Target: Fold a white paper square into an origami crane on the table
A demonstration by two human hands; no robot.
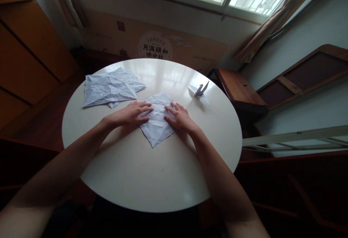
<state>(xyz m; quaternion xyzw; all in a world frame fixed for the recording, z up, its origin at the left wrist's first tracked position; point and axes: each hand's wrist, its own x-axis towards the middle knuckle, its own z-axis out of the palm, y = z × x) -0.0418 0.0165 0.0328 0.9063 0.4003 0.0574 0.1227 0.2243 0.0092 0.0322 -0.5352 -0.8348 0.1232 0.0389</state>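
Note:
A creased sheet of white paper [157, 129] lies on the round white table in front of me, one corner pointing toward me. My left hand [135, 112] rests on its left edge with the fingers spread. On the right edge, my right hand [178, 116] lies with fingers apart, pressing lightly or just touching; I cannot tell which. Fold lines cross the paper between the two hands. Parts of its side edges are hidden under my fingers.
A pile of creased paper sheets [111, 87] is at the table's back left. A folded paper crane [200, 90] stands at the back right of the table [141, 180]. Beyond the table's right edge is a wooden stool-like piece [240, 87].

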